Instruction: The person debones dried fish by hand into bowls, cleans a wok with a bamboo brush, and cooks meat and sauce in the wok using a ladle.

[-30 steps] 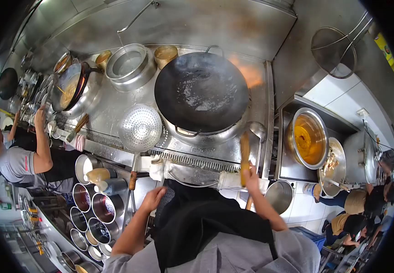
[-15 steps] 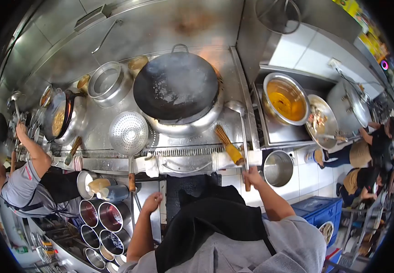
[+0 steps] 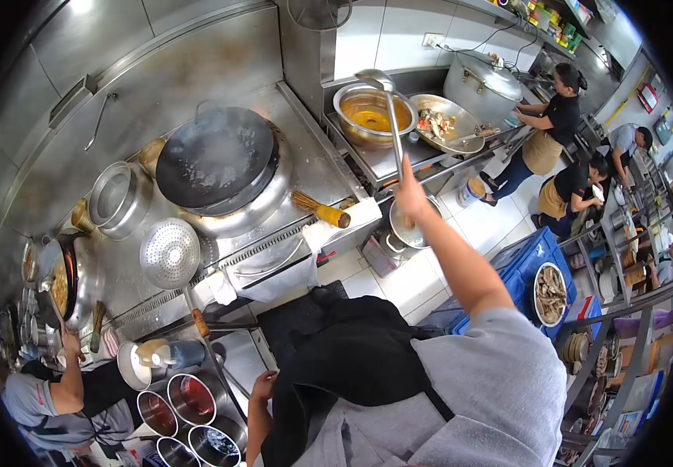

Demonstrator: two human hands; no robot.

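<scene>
My right hand [image 3: 410, 196], slightly blurred, is closed around the handle of a long steel ladle [image 3: 393, 117]. The ladle points up and away, its bowl in front of the far rim of a steel pot [image 3: 342, 121] of amber liquid. Low by my body, my left hand [image 3: 264, 384] is loosely curled, with nothing seen in it. A black wok [image 3: 216, 167] steams on the burner, with a little pale residue inside. A bamboo brush [image 3: 321, 210] with a yellow-wrapped handle lies on the stove's front edge. Left of it rests a perforated skimmer [image 3: 170, 253].
Beside the pot sits a wide bowl [image 3: 449, 128] of food pieces, then a big lidded pot [image 3: 483, 82]. Steel pots with red sauce [image 3: 192, 398] stand at lower left. A co-worker [image 3: 64, 397] works at another wok on the left. Several people stand at right, behind a blue bin [image 3: 511, 272].
My right hand has raised the ladle from the stove's right edge toward the pot of amber liquid. The view has turned right. My left hand has dropped closer to my body.
</scene>
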